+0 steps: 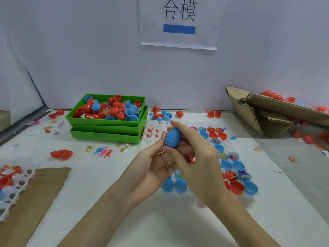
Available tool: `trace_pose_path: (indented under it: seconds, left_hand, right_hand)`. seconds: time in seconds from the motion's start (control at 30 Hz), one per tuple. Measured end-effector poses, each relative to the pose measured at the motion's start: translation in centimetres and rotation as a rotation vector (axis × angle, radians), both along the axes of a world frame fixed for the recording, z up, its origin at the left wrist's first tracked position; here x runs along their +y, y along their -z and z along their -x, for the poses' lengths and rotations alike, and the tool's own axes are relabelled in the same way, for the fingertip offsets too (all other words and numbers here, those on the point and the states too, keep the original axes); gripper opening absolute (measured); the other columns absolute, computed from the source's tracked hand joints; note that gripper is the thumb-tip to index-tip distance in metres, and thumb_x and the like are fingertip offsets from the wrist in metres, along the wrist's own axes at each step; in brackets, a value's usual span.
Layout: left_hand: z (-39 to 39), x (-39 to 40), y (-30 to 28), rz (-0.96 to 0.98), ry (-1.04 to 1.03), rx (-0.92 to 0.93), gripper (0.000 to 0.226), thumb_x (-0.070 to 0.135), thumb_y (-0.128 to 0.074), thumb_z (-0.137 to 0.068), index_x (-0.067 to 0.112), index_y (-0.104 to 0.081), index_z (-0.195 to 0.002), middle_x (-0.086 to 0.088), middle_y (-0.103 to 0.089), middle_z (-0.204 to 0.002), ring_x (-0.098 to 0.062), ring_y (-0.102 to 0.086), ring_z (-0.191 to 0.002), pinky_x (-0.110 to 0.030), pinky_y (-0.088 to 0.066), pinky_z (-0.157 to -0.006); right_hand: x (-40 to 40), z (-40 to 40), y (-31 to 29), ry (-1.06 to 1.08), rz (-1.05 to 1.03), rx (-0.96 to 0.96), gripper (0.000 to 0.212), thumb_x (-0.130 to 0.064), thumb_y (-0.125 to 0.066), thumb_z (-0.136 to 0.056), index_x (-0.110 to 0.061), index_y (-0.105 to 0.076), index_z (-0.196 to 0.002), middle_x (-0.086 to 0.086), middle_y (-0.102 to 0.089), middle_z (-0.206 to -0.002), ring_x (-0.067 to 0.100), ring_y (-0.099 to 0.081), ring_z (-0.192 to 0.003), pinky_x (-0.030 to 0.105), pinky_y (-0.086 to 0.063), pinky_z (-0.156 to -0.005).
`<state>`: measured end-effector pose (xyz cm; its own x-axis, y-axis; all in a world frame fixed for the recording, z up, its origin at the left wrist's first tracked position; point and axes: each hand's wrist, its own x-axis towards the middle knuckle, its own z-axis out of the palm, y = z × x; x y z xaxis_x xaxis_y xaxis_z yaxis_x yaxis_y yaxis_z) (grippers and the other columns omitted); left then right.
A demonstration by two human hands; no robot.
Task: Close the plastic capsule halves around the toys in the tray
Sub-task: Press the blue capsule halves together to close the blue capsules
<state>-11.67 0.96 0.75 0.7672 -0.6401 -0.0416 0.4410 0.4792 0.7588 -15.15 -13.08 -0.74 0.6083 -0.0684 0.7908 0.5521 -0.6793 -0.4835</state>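
The blue capsule stands nearly upright above the white tray, seam level, halves met. Left hand fingers cup its lower half; right hand fingers curl round its upper half, equally near.

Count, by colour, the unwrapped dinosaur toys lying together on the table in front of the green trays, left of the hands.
Blue dinosaur: 1
Pink dinosaur: 1
Orange dinosaur: 1
Total: 3
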Motion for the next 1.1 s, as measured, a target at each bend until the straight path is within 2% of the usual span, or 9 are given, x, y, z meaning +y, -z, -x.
trace_pose_path:
  seconds: [0.17, 0.3, 0.43, 0.57, 0.7, 0.8, 0.9, 1.0, 1.1]
  left_hand:
    - [-0.1, -0.2, 0.3, -0.295, -0.287, -0.275, 0.046, 0.046, -0.054, -0.103, 0.009, -0.081, -0.108, -0.022, -0.078, -0.105, -0.033, -0.075, -0.105, -0.035, -0.063, -0.087]
    - [-0.1, 0.3, -0.1, -0.243, -0.233, -0.276, 0.039, 0.034, -0.066, -0.098, 0.0, -0.075, -0.115, -0.022, -0.077, -0.106, -0.03, -0.077, -0.099, -0.034, -0.062, -0.087]
    - [-0.3, 0.5, -0.2, -0.135, -0.182, -0.174, 0.052, 0.028, -0.068, -0.095, -0.014, -0.058, -0.123, -0.022, -0.075, -0.108, -0.025, -0.076, -0.095, -0.033, -0.061, -0.086]
    - [-0.2, 0.2, 0.1, -0.127, -0.233, -0.192, 0.038, 0.031, -0.071, -0.091, 0.001, -0.064, -0.114, -0.017, -0.074, -0.099, -0.02, -0.074, -0.087, -0.029, -0.06, -0.084]
    - [-0.2, 0.2, 0.2, -0.201, -0.293, -0.253, 0.038, 0.036, -0.07, -0.093, 0.0, -0.066, -0.102, -0.011, -0.071, -0.085, -0.018, -0.071, -0.077, -0.027, -0.06, -0.077]
    - [-0.2, 0.4, -0.1, -0.331, -0.317, -0.364, 0.043, 0.044, -0.066, -0.093, 0.002, -0.072, -0.101, -0.014, -0.075, -0.086, -0.025, -0.075, -0.082, -0.031, -0.062, -0.079]
    - [-0.1, 0.3, -0.3, -0.327, -0.33, -0.376, 0.049, 0.047, -0.059, -0.095, 0.006, -0.071, -0.117, -0.021, -0.077, -0.103, -0.038, -0.075, -0.098, -0.034, -0.063, -0.083]
    - [0.0, 0.3, -0.4, -0.248, -0.31, -0.381, 0.042, 0.036, -0.063, -0.095, 0.01, -0.064, -0.127, -0.023, -0.075, -0.111, -0.046, -0.073, -0.103, -0.037, -0.061, -0.087]
    - [0.0, 0.6, -0.4, -0.212, -0.274, -0.411, 0.031, 0.025, -0.066, -0.096, 0.011, -0.067, -0.123, -0.023, -0.075, -0.113, -0.041, -0.074, -0.105, -0.039, -0.06, -0.096]
  right_hand:
    - [-1.0, -0.1, -0.3, 0.032, 0.11, 0.054, 0.045, -0.014, -0.072, -0.093, -0.005, -0.061, -0.136, 0.005, -0.068, -0.12, 0.008, -0.062, -0.101, 0.014, -0.049, -0.094]
    - [-1.2, 0.1, -0.6, 0.059, 0.209, 0.069, 0.045, -0.022, -0.058, -0.097, 0.0, -0.061, -0.136, 0.012, -0.07, -0.121, 0.022, -0.067, -0.107, 0.014, -0.043, -0.101]
    - [-0.7, 0.2, -0.8, 0.037, 0.22, 0.06, 0.046, -0.028, -0.049, -0.101, 0.002, -0.062, -0.133, 0.014, -0.07, -0.118, 0.026, -0.068, -0.104, 0.019, -0.046, -0.098]
    - [-0.7, 0.0, -0.8, 0.039, 0.217, 0.057, 0.048, -0.031, -0.047, -0.1, 0.002, -0.063, -0.131, 0.014, -0.07, -0.116, 0.025, -0.068, -0.102, 0.018, -0.046, -0.098]
    - [-0.6, -0.1, -0.4, 0.048, 0.189, 0.064, 0.047, -0.034, -0.054, -0.099, -0.001, -0.066, -0.129, 0.008, -0.072, -0.115, 0.018, -0.067, -0.099, 0.019, -0.048, -0.096]
    - [-0.4, -0.1, -0.1, 0.073, 0.158, 0.072, 0.051, -0.036, -0.055, -0.098, -0.002, -0.062, -0.135, 0.008, -0.071, -0.119, 0.014, -0.067, -0.101, 0.013, -0.044, -0.098]
    - [-0.3, 0.0, -0.2, 0.085, 0.132, 0.039, 0.054, -0.033, -0.061, -0.096, -0.001, -0.059, -0.139, 0.009, -0.07, -0.119, 0.01, -0.063, -0.099, 0.006, -0.041, -0.096]
    - [-0.4, -0.1, -0.2, 0.102, 0.127, -0.014, 0.053, -0.024, -0.071, -0.093, -0.001, -0.058, -0.139, 0.007, -0.07, -0.117, 0.008, -0.061, -0.1, 0.008, -0.042, -0.094]
    - [-0.6, -0.1, -0.2, 0.095, 0.131, -0.047, 0.056, -0.016, -0.076, -0.09, -0.002, -0.057, -0.141, 0.006, -0.069, -0.121, 0.007, -0.061, -0.103, 0.008, -0.044, -0.095]
